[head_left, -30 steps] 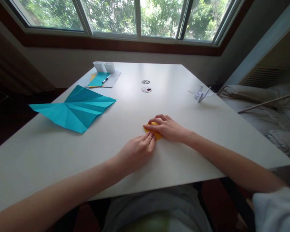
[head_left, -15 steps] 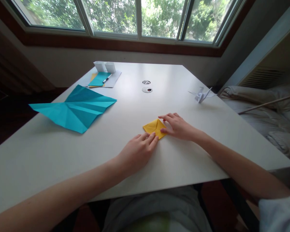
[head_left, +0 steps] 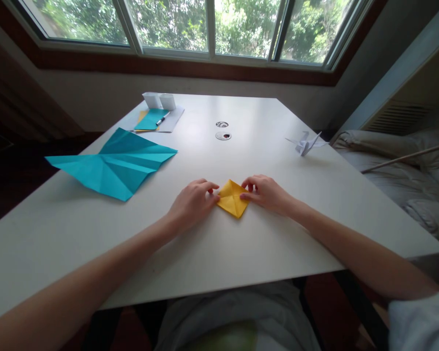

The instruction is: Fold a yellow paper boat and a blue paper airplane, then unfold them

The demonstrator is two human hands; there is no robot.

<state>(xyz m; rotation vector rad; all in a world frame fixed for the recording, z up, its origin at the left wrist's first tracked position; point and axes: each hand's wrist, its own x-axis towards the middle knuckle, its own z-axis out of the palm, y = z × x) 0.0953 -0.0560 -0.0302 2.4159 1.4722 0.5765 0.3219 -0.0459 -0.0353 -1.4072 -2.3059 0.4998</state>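
A small piece of yellow folded paper [head_left: 234,200] lies on the white table in front of me, shaped like a diamond with crease lines meeting near its middle. My left hand [head_left: 194,201] is at its left corner, thumb and curled forefinger closed on the edge. On the opposite side, my right hand [head_left: 265,192] pinches the right corner, its thumb on top of the paper and its fingers curled. The undersides of both grips are hidden.
A large creased turquoise paper [head_left: 119,165] spreads over the table's left side. Behind it are paper sheets [head_left: 151,119], a pen [head_left: 163,118] and two small white paper boxes [head_left: 167,101]. A white paper crane [head_left: 304,145] stands right. Round cable-hole covers [head_left: 223,136] sit mid-table.
My left hand has moved from the paper's near edge to its left corner. The yellow paper has turned slightly, with more of its face showing. My right hand stays at the right side, fingers more curled.
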